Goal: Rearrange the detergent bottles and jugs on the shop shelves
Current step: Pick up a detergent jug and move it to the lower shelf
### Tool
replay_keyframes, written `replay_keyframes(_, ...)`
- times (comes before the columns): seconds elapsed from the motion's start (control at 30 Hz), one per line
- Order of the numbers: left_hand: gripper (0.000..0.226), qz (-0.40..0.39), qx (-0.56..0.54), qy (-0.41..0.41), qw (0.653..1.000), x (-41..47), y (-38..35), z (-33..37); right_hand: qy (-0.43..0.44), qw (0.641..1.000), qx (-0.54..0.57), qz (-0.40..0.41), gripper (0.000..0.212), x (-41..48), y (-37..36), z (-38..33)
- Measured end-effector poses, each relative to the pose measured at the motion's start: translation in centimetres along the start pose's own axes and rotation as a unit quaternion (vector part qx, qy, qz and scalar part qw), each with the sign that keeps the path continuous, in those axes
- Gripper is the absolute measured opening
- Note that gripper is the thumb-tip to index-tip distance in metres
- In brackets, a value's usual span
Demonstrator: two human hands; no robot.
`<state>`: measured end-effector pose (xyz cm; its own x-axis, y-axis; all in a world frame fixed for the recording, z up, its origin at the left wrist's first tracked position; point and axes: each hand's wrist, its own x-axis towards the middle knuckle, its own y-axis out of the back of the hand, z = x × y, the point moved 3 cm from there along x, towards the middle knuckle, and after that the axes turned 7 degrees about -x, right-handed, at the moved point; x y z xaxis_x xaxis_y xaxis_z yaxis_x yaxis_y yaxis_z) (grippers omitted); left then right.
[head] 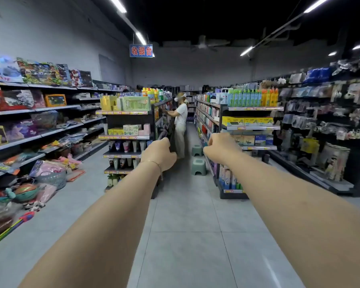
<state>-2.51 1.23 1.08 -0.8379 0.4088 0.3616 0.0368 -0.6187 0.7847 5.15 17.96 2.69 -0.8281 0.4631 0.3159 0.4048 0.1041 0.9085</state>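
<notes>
Both my arms stretch forward over a grey tiled aisle. My left hand and my right hand are held out in mid-air with the fingers curled in, and neither holds anything. Far ahead, yellow and green bottles stand on top of the left centre shelf unit. A row of green and orange bottles stands on the top shelf of the right centre unit. Both hands are far from any bottle.
A person in white stands in the middle aisle at the left unit. Two green stools sit on the floor ahead. Toy shelves line the left wall, with baskets and toys spilling onto the floor. Hanging goods fill the right.
</notes>
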Motion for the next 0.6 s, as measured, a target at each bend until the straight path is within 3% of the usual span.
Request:
replay_keyframes(0.2,0.036,-0.020,0.116,-0.032,0.992,9.2,-2.0,-2.8,0.030,0.998,-0.045,-0.024,0.018,8.7,-2.8,-1.8)
replay_keyframes(0.6,0.031,-0.087,0.155,-0.058,0.982,28.3,-12.6,-3.0,0.083,0.994,-0.052,-0.056,0.019,27.7,-10.2,3.6)
